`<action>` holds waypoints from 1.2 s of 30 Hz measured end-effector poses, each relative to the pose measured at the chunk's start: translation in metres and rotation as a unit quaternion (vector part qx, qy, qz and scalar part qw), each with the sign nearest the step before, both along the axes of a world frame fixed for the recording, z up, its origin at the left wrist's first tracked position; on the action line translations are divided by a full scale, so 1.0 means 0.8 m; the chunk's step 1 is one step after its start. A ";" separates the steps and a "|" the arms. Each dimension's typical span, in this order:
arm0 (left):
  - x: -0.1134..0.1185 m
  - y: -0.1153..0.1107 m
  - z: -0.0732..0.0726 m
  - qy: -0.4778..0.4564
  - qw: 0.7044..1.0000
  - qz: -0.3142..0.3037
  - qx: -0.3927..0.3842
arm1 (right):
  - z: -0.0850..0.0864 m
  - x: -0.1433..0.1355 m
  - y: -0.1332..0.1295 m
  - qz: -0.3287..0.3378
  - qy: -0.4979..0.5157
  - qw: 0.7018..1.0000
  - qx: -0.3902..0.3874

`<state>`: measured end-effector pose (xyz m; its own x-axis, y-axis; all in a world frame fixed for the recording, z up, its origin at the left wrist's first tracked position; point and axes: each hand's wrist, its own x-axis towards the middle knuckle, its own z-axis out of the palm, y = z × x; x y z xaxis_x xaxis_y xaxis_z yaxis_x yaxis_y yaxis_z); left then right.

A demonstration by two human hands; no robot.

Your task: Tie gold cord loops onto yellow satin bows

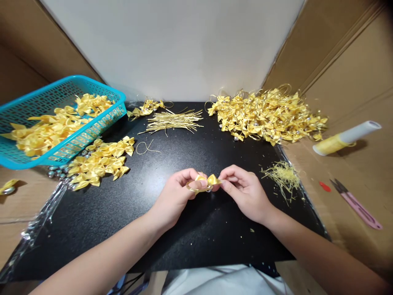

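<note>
Between my two hands, over the front middle of the black board [123, 229], is a small yellow ribbon bow [212, 179]. My left hand [181, 192] pinches one side of it, with the thumb across a loop of gold cord [190, 187]. A bit of silvery bell shows just under the bow. My right hand [242, 190] is closed at the bow's right end, its thumb and forefinger pinching the ribbon tip. Its other fingers are curled and partly hidden.
A blue basket [119, 107] of yellow bows stands at left, with bows [101, 162] and silver bells [57, 171] beside it. Gold cords [175, 121] lie at the back, finished bows [267, 116] back right. Thread scraps [284, 176], pink snips [359, 207] and a ribbon roll [346, 137] are right.
</note>
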<state>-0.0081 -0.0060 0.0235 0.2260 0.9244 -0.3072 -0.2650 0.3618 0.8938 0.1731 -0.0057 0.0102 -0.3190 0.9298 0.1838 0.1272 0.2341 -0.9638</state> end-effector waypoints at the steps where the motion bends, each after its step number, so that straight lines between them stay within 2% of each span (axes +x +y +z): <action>1: 0.000 0.000 0.000 0.001 1.000 0.001 -0.011 | 0.000 0.000 -0.001 -0.008 -0.011 1.000 0.014; 10: 0.001 0.002 -0.002 -0.011 0.996 -0.005 -0.088 | 0.003 -0.001 -0.006 -0.056 -0.068 0.992 0.085; 36: 0.003 0.002 -0.003 -0.014 0.995 0.003 -0.098 | 0.009 0.001 -0.008 -0.079 -0.148 0.964 0.206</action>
